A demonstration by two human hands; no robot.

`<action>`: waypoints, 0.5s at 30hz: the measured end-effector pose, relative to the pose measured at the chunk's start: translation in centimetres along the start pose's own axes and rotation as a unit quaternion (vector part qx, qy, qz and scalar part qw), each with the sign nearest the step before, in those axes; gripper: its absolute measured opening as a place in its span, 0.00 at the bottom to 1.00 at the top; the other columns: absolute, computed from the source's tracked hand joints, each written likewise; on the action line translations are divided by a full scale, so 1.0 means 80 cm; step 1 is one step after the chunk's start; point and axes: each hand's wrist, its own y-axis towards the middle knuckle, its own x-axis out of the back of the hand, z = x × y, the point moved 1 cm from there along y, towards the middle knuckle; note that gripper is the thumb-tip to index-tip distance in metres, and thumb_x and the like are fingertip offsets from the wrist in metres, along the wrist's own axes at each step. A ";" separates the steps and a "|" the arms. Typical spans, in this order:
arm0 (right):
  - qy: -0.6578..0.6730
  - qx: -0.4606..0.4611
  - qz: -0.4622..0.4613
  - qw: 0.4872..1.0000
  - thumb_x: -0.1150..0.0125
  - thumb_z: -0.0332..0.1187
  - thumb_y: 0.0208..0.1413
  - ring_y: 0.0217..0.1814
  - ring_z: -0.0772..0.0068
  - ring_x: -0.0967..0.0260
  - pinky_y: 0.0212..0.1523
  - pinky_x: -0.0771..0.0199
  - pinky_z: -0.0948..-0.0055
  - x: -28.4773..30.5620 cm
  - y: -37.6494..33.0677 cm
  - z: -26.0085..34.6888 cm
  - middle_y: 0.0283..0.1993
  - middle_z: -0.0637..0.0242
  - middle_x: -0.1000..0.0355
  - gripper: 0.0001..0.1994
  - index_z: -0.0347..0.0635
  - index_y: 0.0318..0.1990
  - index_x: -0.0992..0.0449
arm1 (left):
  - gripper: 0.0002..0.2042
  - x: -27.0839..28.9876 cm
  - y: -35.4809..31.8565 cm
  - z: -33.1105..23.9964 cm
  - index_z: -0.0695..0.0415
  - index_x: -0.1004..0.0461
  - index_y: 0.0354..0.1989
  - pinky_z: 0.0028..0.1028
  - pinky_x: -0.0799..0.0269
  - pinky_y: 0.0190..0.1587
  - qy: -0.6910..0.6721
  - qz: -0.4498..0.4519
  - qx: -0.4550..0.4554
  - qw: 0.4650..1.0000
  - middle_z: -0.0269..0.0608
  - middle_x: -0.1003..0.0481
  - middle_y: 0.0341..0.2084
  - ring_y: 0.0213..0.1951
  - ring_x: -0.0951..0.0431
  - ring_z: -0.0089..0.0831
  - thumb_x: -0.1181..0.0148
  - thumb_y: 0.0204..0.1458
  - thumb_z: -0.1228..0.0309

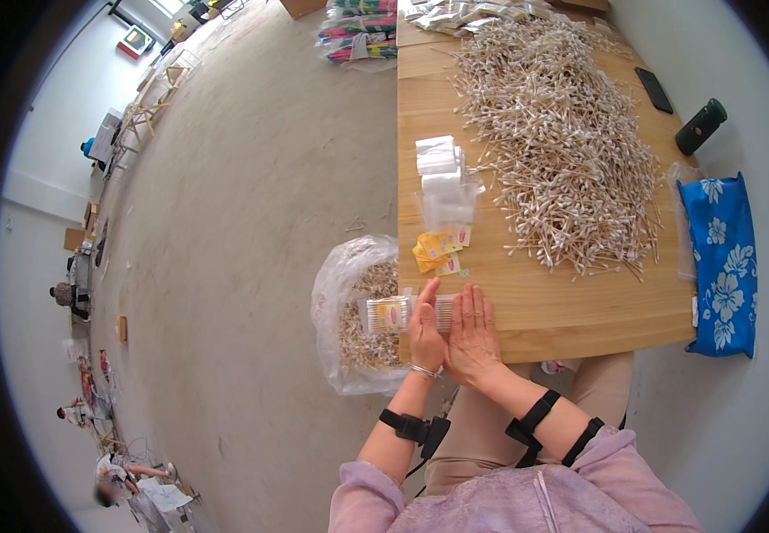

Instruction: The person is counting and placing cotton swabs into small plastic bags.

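A clear bag of cotton swabs (388, 314) with a yellow and white card inside lies at the table's near left corner, its left end sticking out past the edge. My left hand (426, 336) rests across the bag, fingers stretched out and pointing away from me. Beside it my right hand (473, 338) lies flat with straight fingers at the bag's right end. Swabs show in the gap between the two hands. Part of the bag is hidden under my left hand. Several yellow cards (441, 249) and a stack of clear plastic bags (442, 182) lie just beyond.
A large heap of loose cotton swabs (562, 142) covers much of the wooden table (580, 311). On the right are a blue floral pouch (724, 266), a dark green cylinder (701, 126) and a black phone (654, 90). A plastic sack (331, 302) of swabs stands below the left edge.
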 end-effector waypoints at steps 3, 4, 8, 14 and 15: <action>0.027 -0.002 0.005 1.000 0.49 0.45 0.52 0.75 0.40 0.76 0.71 0.77 0.49 0.000 0.001 0.001 0.71 0.37 0.67 0.43 0.22 0.66 0.61 | 0.28 0.004 0.000 0.005 0.67 0.41 0.60 0.29 0.52 0.66 -0.006 -0.002 0.001 1.000 0.48 0.38 0.59 0.63 0.42 0.32 0.68 0.65 0.54; 0.038 -0.006 0.003 0.999 0.49 0.44 0.52 0.75 0.41 0.77 0.71 0.77 0.49 0.000 0.001 0.001 0.71 0.38 0.68 0.43 0.23 0.66 0.62 | 0.28 0.003 0.000 0.006 0.67 0.40 0.60 0.29 0.52 0.66 -0.016 -0.004 0.003 1.000 0.48 0.38 0.60 0.63 0.42 0.32 0.68 0.65 0.54; 0.042 -0.012 -0.004 0.999 0.49 0.43 0.52 0.75 0.42 0.77 0.71 0.77 0.50 0.000 0.002 0.002 0.71 0.39 0.68 0.43 0.24 0.66 0.62 | 0.28 0.007 0.002 0.013 0.67 0.41 0.61 0.29 0.52 0.66 -0.033 -0.003 0.000 0.999 0.48 0.39 0.60 0.64 0.43 0.32 0.68 0.65 0.54; 0.034 0.003 -0.013 0.999 0.48 0.44 0.51 0.75 0.42 0.74 0.72 0.76 0.50 0.001 0.000 0.001 0.71 0.39 0.66 0.42 0.23 0.65 0.59 | 0.28 0.008 0.001 0.015 0.68 0.42 0.61 0.30 0.52 0.67 -0.046 -0.005 0.003 0.999 0.48 0.39 0.61 0.64 0.43 0.33 0.67 0.65 0.55; 0.034 0.003 -0.013 0.999 0.48 0.44 0.51 0.75 0.42 0.74 0.72 0.76 0.50 0.001 0.000 0.002 0.71 0.39 0.66 0.42 0.23 0.65 0.59 | 0.28 0.009 0.001 0.015 0.68 0.42 0.61 0.30 0.53 0.67 -0.048 -0.005 0.002 0.999 0.48 0.39 0.61 0.64 0.43 0.33 0.67 0.65 0.55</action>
